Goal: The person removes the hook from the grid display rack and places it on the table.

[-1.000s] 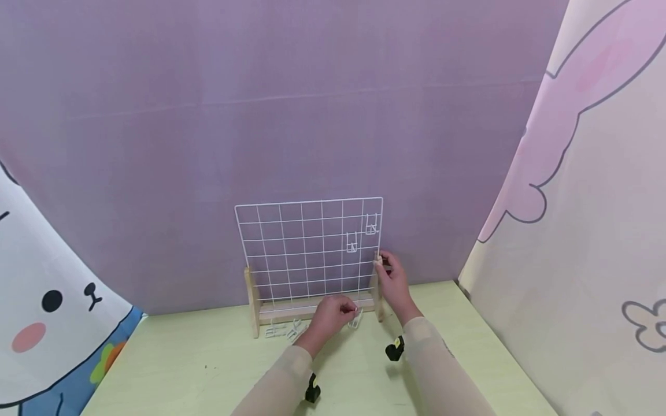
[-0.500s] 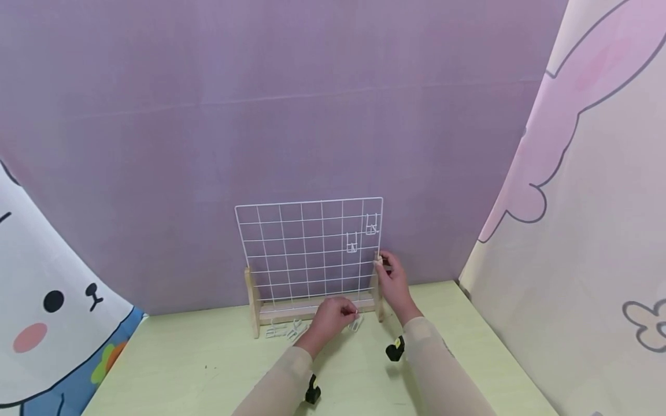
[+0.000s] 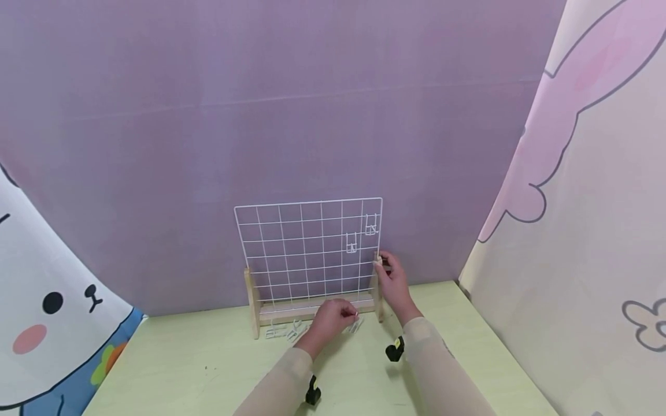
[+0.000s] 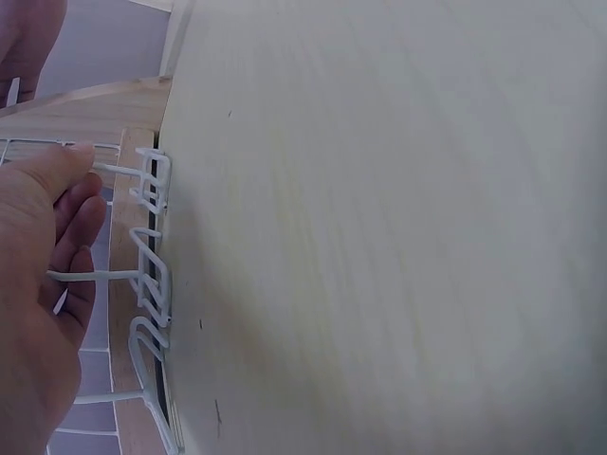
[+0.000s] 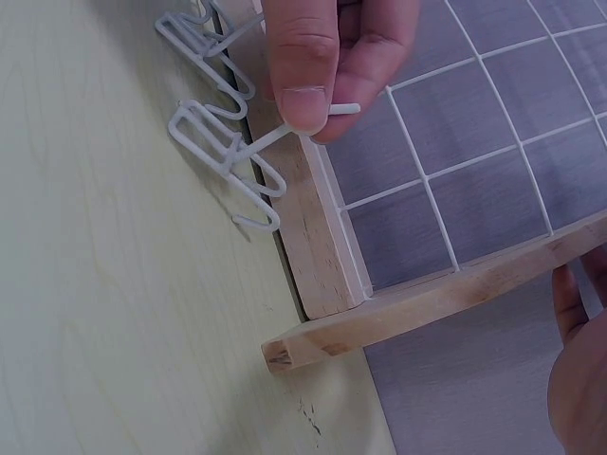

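My left hand pinches the straight stem of a white wire hook between thumb and fingers. The hook's bent frame sits low over the table, by the base of a wooden stand. My right hand grips the stand's right post, thumb in front and fingers behind. A white wire grid stands upright in the stand. Two white hooks hang on its right side, one higher and one lower.
Several loose white hooks lie along the stand's front base, left of my left hand. The pale table meets a purple backdrop behind the grid. Printed cartoon cloths flank both sides.
My left hand has sunk very slightly toward the table with the hook between its fingers. The right hand stays on the post, and the grid has not moved.
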`<action>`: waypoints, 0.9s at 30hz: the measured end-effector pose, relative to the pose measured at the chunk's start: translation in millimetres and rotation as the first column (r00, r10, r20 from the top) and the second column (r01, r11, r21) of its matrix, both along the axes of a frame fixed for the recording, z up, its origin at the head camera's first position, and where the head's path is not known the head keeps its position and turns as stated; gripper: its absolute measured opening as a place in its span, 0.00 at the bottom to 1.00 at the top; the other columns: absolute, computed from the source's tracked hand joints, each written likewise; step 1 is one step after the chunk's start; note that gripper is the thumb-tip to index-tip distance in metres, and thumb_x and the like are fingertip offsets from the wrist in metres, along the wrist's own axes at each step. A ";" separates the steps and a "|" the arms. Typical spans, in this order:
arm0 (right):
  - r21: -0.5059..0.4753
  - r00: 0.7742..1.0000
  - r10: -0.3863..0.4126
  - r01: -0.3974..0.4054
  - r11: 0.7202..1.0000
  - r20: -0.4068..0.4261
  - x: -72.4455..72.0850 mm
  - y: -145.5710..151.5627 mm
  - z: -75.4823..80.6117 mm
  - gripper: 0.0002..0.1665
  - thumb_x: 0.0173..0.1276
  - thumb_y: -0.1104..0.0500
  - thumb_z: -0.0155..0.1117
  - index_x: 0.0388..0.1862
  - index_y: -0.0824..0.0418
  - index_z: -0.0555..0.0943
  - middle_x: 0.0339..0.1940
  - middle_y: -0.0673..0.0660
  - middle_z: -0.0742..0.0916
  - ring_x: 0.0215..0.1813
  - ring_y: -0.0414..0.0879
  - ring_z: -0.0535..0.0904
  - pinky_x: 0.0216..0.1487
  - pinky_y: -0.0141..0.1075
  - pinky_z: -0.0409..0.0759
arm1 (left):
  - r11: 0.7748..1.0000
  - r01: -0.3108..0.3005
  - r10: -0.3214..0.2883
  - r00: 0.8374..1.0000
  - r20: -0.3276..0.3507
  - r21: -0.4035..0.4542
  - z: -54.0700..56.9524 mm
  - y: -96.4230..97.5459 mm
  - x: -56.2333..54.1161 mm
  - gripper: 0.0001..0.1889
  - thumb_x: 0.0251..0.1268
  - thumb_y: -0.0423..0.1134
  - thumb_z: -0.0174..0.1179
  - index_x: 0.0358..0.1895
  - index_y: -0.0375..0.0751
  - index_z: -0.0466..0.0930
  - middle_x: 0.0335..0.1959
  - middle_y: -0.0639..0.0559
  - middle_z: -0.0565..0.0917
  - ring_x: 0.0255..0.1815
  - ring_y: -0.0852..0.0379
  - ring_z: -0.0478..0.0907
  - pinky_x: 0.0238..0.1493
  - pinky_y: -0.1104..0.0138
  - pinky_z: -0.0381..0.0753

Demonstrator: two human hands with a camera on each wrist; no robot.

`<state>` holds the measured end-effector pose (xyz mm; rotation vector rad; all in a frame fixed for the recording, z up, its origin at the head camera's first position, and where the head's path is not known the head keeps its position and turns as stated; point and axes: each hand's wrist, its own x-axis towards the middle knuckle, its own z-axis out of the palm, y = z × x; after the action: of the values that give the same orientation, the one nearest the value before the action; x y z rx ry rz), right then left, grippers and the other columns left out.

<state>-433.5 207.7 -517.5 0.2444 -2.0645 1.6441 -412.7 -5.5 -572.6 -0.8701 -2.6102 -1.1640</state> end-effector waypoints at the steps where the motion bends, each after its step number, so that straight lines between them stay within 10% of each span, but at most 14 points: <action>1: -0.003 1.000 0.001 -0.001 1.000 0.001 0.0 -0.1 -0.2 0.18 0.88 0.60 0.61 0.72 0.59 0.79 0.63 0.61 0.83 0.60 0.56 0.81 0.57 0.41 0.85 | 1.000 0.000 0.000 1.000 0.003 0.000 0.0 0.0 0.4 0.03 0.69 0.31 0.77 0.38 0.42 0.93 0.36 0.57 0.90 0.36 0.66 0.84 0.44 0.70 0.88; 27: -0.008 1.000 -0.001 0.001 1.000 0.029 4.9 -0.9 5.8 0.21 0.88 0.60 0.60 0.74 0.61 0.78 0.64 0.64 0.83 0.61 0.58 0.81 0.60 0.46 0.84 | 1.000 -0.002 0.001 0.999 0.035 0.030 1.4 -2.4 -0.1 0.03 0.70 0.31 0.76 0.41 0.42 0.93 0.37 0.58 0.90 0.37 0.65 0.84 0.44 0.68 0.87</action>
<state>-428.5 206.9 -511.7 0.2184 -2.0792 1.6642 -412.8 -7.9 -571.3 -0.8488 -2.6132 -1.2260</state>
